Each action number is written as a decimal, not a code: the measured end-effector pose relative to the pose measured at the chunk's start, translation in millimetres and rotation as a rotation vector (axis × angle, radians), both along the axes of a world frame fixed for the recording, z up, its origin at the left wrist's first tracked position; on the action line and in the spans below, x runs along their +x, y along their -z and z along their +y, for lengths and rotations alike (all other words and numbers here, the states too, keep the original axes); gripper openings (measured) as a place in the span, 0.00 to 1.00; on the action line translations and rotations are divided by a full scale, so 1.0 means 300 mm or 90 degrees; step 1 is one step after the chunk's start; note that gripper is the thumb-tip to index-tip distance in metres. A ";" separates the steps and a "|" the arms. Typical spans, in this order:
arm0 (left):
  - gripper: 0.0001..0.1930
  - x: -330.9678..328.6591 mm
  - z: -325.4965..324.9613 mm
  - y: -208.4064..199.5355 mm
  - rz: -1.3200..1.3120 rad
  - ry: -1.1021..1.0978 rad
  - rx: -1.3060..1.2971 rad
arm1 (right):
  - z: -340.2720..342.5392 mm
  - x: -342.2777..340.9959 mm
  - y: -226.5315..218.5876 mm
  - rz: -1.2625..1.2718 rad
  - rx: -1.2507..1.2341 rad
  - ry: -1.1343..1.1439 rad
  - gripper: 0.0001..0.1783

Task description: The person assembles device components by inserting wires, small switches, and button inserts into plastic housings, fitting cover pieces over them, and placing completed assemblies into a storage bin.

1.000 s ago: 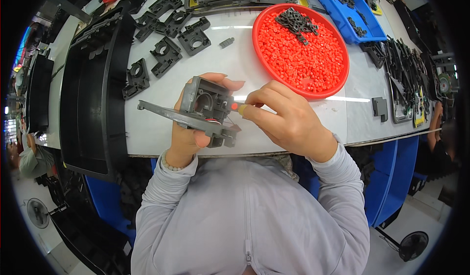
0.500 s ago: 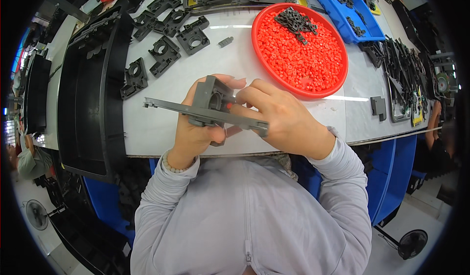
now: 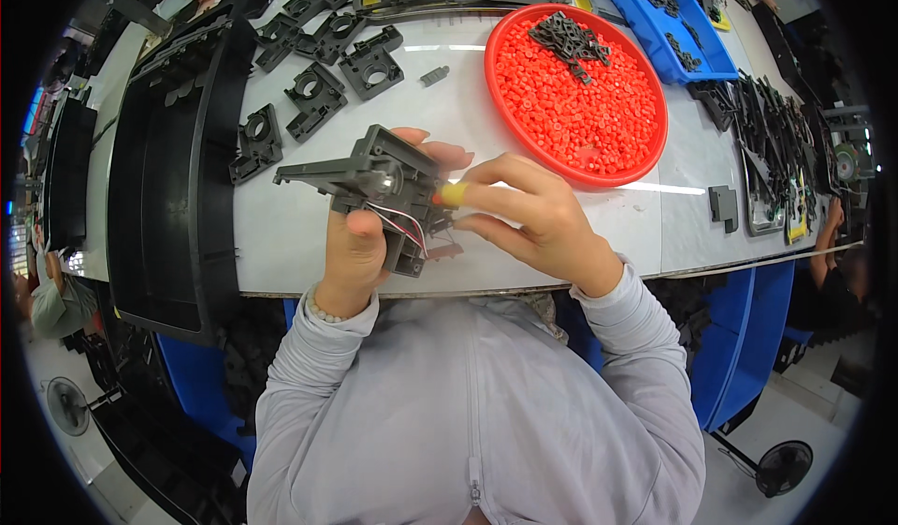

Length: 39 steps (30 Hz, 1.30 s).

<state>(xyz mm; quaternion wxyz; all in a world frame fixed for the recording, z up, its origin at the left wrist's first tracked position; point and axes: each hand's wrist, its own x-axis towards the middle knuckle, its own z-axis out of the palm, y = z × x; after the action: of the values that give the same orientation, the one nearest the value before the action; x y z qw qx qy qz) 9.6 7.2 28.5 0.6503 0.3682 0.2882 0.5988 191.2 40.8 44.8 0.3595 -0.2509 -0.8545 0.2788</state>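
Above the table's front edge, my left hand (image 3: 360, 244) is closed around a dark grey plastic housing (image 3: 398, 174). The housing has a long arm sticking out to the left, and thin white and red wires (image 3: 402, 218) run across its face. My right hand (image 3: 538, 212) is at the housing's right side. One of its fingertips, covered in yellow (image 3: 454, 194), meets a small red piece (image 3: 437, 198) at the housing's edge. The thumb below is held apart from that finger. Motion blurs the fingertips slightly.
A round red tray (image 3: 580, 181) of small red caps, with dark clips on top, stands at the right. Several similar housings (image 3: 316, 102) lie at the upper left, beside a long black bin (image 3: 159, 207). A blue tray (image 3: 716, 62) is at the far right.
The housing has turned in my left hand, so its inner face and wires now show. My right hand has drawn back slightly to the right, uncovering the yellow fingertip.
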 end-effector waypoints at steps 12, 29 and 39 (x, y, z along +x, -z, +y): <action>0.51 -0.018 0.014 -0.029 0.015 0.021 0.035 | 0.016 -0.039 0.082 0.054 -0.453 -0.236 0.25; 0.30 -0.069 0.013 -0.018 0.100 -0.032 0.030 | -0.022 -0.042 0.051 0.127 -0.854 -0.301 0.18; 0.26 -0.079 0.018 -0.001 0.133 -0.061 0.038 | -0.048 -0.054 0.010 0.002 -0.304 0.023 0.18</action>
<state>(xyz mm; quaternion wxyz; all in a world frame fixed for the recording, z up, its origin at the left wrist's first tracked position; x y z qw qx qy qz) -14.0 12.5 28.7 0.5760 0.4334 0.3537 0.5960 175.1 26.3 41.8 0.2962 -0.3440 -0.7589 0.4669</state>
